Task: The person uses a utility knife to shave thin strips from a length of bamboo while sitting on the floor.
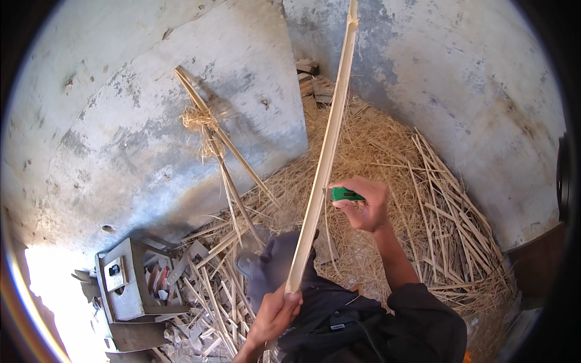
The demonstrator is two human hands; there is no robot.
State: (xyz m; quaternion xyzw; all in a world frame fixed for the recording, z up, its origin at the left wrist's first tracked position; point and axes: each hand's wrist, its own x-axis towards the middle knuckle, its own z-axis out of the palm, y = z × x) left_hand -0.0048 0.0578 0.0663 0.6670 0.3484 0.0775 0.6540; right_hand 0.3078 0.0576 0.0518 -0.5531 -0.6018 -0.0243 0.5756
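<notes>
My left hand grips the lower end of a long pale bamboo strip that rises steeply toward the wall corner. My right hand holds a green-handled tool pressed against the strip's right edge about midway up. A dark cloth lies over my lap beneath the strip, and my dark sleeves show at the lower edge.
Several bound bamboo sticks lean against the grey concrete wall. Dry shavings and split strips heap in the corner and along the right. A grey metal box with tools stands at the lower left among offcuts.
</notes>
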